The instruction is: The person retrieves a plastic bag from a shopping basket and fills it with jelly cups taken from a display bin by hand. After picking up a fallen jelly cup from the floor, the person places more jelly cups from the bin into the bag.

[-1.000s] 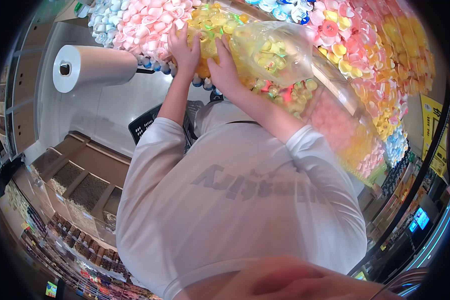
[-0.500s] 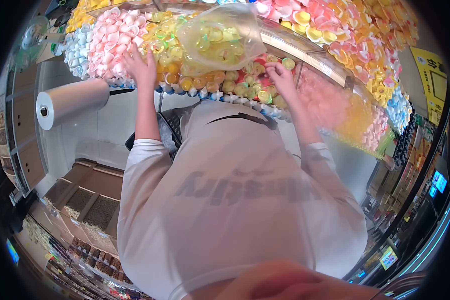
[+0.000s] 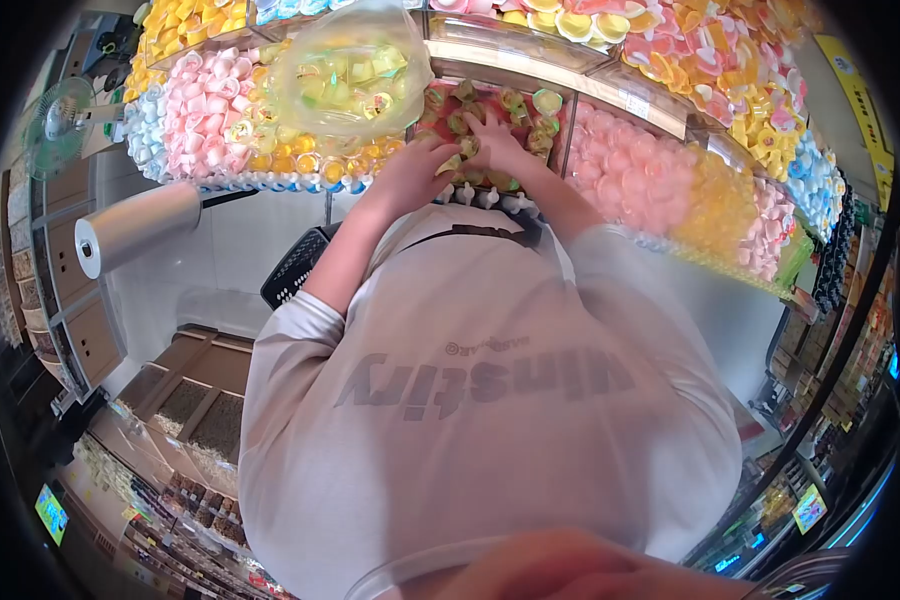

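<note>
My left hand point(image 3: 420, 174) reaches over the front of a red-bottomed bin point(image 3: 438, 128), its fingers stretched and slightly bent beside yellow-green jelly cups point(image 3: 517, 104). Close by on the right, my right hand point(image 3: 497, 148) lies among the same cups, fingers spread and pointing down into the bin. No cup shows clearly gripped in either hand; the parts beneath the fingers are hidden. A clear plastic bag point(image 3: 315, 108) with several yellow-green cups in it rests on the display, left of my hands.
Pink cups point(image 3: 630, 165) fill the compartment to the right, and yellow-orange cups point(image 3: 315, 160) lie to the left. Behind runs a raised clear-fronted shelf point(image 3: 510, 45). A plastic roll point(image 3: 140, 228) juts out at left. Below the display is a black basket point(image 3: 298, 265).
My left hand has moved right from the pink cups into the red-bottomed bin. My right hand has shifted left and down among the cups. The view has turned slightly; the bag now appears farther left.
</note>
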The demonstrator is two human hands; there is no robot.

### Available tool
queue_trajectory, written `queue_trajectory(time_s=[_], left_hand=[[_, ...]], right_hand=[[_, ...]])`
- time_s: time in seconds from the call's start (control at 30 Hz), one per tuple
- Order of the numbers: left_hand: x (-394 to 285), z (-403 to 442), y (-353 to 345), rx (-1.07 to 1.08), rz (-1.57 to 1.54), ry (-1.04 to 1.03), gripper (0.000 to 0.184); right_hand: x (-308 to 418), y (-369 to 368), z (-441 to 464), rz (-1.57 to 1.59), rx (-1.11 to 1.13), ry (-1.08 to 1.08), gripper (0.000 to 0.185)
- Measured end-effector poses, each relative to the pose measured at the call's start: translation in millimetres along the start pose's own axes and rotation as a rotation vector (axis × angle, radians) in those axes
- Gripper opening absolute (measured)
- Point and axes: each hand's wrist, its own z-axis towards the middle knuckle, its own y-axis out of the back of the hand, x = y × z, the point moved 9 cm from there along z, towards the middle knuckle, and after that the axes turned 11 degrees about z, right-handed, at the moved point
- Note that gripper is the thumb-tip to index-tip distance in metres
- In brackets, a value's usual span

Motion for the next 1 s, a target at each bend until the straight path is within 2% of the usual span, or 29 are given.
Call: queue_trajectory(time_s=[0.1, 0.17, 0.2, 0.23, 0.27, 0.3, 0.33, 0.37, 0.43, 0.47, 0.53, 0.57, 0.67, 0.73, 0.83, 0.87, 0.93, 1.0], left_hand=[[9.9, 27.2, -42.5, 0.009, 0.108, -0.045, 0.031], [36.2, 42.9, -78.6, 0.186, 0.266, 0.125, 0.037], [38.9, 50.2, -83.9, 0.185, 0.269, 0.126, 0.037], [46.4, 53.3, -97.3, 0.305, 0.415, 0.146, 0.04], [54.3, 52.5, -109.8, 0.425, 0.561, 0.165, 0.044], [49.3, 56.0, -106.7, 0.426, 0.567, 0.168, 0.044], [46.3, 57.3, -106.3, 0.531, 0.586, 0.201, 0.049], [46.6, 57.0, -106.9, 0.634, 0.607, 0.232, 0.054], [50.1, 52.8, -122.3, 0.674, 0.692, 0.19, 0.055], [53.0, 50.0, -130.4, 0.715, 0.77, 0.147, 0.056], [55.3, 48.6, -134.3, 0.782, 0.741, 0.123, 0.056], [55.1, 45.3, -139.2, 0.847, 0.709, 0.097, 0.057], [50.0, 46.0, -136.3, 0.87, 0.72, 0.097, 0.06], [50.9, 49.6, -139.0, 0.859, 0.737, 0.135, 0.063], [50.2, 51.5, -140.3, 0.852, 0.755, 0.183, 0.063], [51.2, 51.9, -139.0, 0.852, 0.759, 0.193, 0.06], [57.3, 50.9, -140.7, 0.856, 0.733, 0.17, 0.057], [63.6, 48.8, -143.5, 0.863, 0.707, 0.143, 0.055]], right_hand=[[5.7, -2.8, 11.2, -0.051, 0.099, -0.051, 0.108], [8.1, 2.7, 14.3, -0.083, 0.123, -0.035, 0.102], [2.2, 3.5, 20.8, -0.03, 0.165, -0.087, 0.094], [-2.9, 1.8, 23.4, 0.023, 0.208, -0.139, 0.086], [-3.6, 3.3, 24.8, 0.026, 0.206, -0.134, 0.086], [3.5, 6.6, 24.3, -0.045, 0.252, -0.097, 0.074], [8.7, 7.7, 23.4, -0.117, 0.297, -0.061, 0.064], [12.5, 12.1, 21.5, -0.113, 0.291, -0.057, 0.064], [16.4, 14.7, 14.5, -0.157, 0.289, -0.026, 0.051], [17.3, 16.1, 12.2, -0.155, 0.288, -0.022, 0.051], [14.1, 15.0, 9.3, -0.092, 0.288, -0.004, 0.064], [9.8, 12.0, 8.2, -0.092, 0.287, -0.003, 0.064], [6.9, 8.7, 14.3, -0.11, 0.196, 0.043, 0.071], [13.1, 13.0, 5.5, -0.27, 0.146, 0.0, 0.075], [21.5, 24.2, -10.5, -0.314, 0.114, -0.077, 0.072], [23.4, 22.9, -12.2, -0.318, 0.115, -0.071, 0.072], [22.3, 30.1, -15.6, -0.326, -0.052, -0.083, 0.069], [9.6, 24.6, -10.1, -0.289, -0.046, -0.025, 0.069]])
